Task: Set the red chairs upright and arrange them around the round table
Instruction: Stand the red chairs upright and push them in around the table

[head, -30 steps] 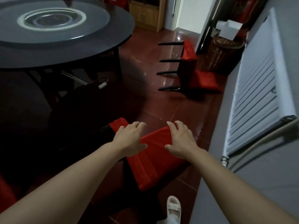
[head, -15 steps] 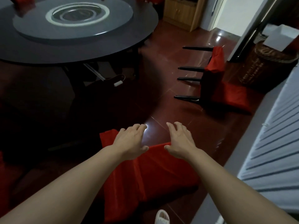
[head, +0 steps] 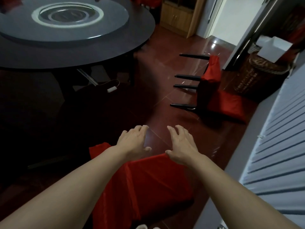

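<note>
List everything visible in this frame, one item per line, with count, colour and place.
round table: one, dark, upper left
turntable: one, grey, on the table
tipped chair: one, red cover, black legs, on its side, right of centre
near chair: one, red cover, bottom centre
wicker basket: one, brown, upper right
white box: one, on the basket
cabinet: one, wooden, top centre
radiator: one, white, right edge
left hand: one, open, above near chair
right hand: one, open, at the chair's top edge

The glossy dark-red tiled floor [head: 166, 52] carries a round table [head: 82, 53] far left, a tipped red chair [head: 212, 90] right, and another red-covered chair [head: 145, 184] near.
</note>
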The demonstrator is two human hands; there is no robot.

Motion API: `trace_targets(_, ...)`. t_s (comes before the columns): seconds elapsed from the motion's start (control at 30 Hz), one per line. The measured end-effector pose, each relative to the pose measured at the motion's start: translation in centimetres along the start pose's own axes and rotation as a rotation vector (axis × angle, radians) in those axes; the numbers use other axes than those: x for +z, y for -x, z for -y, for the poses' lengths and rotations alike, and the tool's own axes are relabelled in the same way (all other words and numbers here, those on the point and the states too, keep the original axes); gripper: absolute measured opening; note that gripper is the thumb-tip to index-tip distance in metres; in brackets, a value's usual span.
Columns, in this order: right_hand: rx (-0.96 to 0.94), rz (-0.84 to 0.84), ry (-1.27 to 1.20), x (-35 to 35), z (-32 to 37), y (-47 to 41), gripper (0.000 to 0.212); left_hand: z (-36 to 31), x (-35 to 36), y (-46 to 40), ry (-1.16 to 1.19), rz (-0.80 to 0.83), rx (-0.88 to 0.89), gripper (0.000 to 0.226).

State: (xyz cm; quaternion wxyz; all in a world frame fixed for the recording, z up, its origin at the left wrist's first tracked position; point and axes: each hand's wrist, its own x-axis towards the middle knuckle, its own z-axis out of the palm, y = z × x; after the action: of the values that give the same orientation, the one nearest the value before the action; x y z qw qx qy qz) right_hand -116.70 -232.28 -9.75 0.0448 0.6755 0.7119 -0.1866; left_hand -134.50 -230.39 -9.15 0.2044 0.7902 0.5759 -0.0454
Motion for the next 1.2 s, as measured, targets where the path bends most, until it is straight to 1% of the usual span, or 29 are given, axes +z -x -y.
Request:
trace_targets(0.3,-0.045,-0.008,0.056,-3.2,0.9,-5.1,0.089,2.2,-3.0,-3.3,0.032,-0.051,-0.048,0.077)
trace_targets(0.43,-0.138,-0.026,0.062,-4.8,1.3,-9.8,0.087,3.0,-4.7,-5.9,0.055,-0.099,-0.111,0.078)
trace_targets(0.57,-0.262,-0.039,0.087,-6.0,0.7,-16.4,0.089,3.2,-5.6,-10.6,0.062,-0.155,-0.198,0.079)
trace_targets(0.67,-0.382,-0.004,0.124,-6.8,-0.5,-22.5,0.09,2.9,-5.5,-15.3,0.099,-0.191,-0.312,0.079)
trace_targets(0.83,-0.652,0.101,0.21,-9.4,-4.0,-33.5,0.092,0.3,-5.2,-24.4,0.205,-0.229,-0.637,0.081)
trace_targets(0.9,-0.765,0.138,0.252,-11.0,-5.7,-36.9,0.092,-1.4,-5.7,-27.3,0.227,-0.219,-0.758,0.081)
trace_targets(1.03,-0.947,0.177,0.297,-13.4,-7.4,-41.1,0.09,-4.2,-7.2,-30.2,0.256,-0.237,-0.93,0.081)
trace_targets(1.1,-1.002,0.189,0.296,-13.8,-7.7,-41.9,0.09,-5.4,-7.6,-30.8,0.26,-0.237,-0.972,0.08)
trace_targets(1.2,-1.101,0.255,0.334,-13.8,-8.1,-41.9,0.091,-7.2,-7.1,-30.6,0.308,-0.26,-1.079,0.08)
